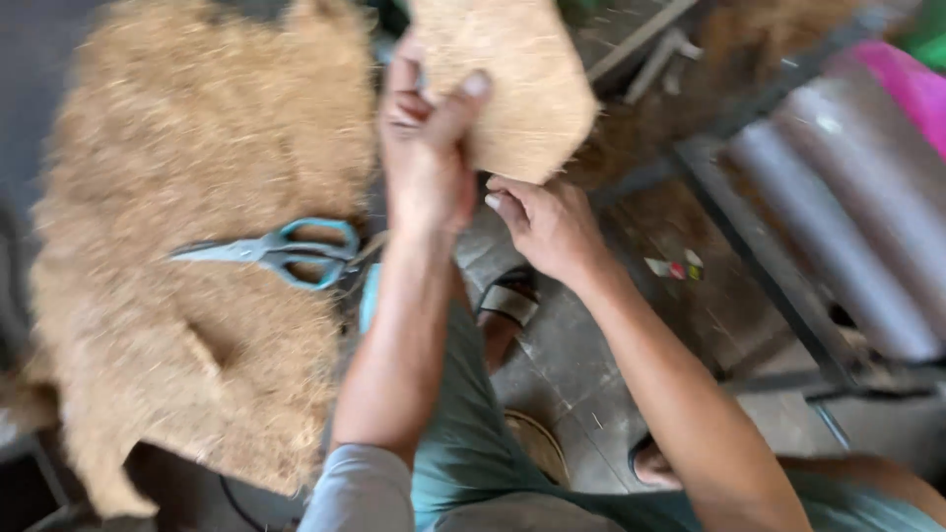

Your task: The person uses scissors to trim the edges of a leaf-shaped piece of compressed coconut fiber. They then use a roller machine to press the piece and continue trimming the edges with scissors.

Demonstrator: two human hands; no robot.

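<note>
My left hand (426,148) grips a cut piece of tan coir fibre mat (517,79), thumb across its face, lifted in front of me at the top middle. My right hand (547,222) sits just below it, fingers curled at the piece's lower edge; whether it pinches the edge I cannot tell. A large sheet of shaggy coir mat (187,227) lies spread at the left. Scissors with light blue handles (286,251) rest on that sheet, blades pointing left, close to my left forearm.
A metal frame with grey rollers (838,217) stands at the right, a pink object (907,84) behind it. Below are a concrete floor (572,365), my sandalled foot (507,300) and small scraps (675,266). Loose fibre lies at the top right.
</note>
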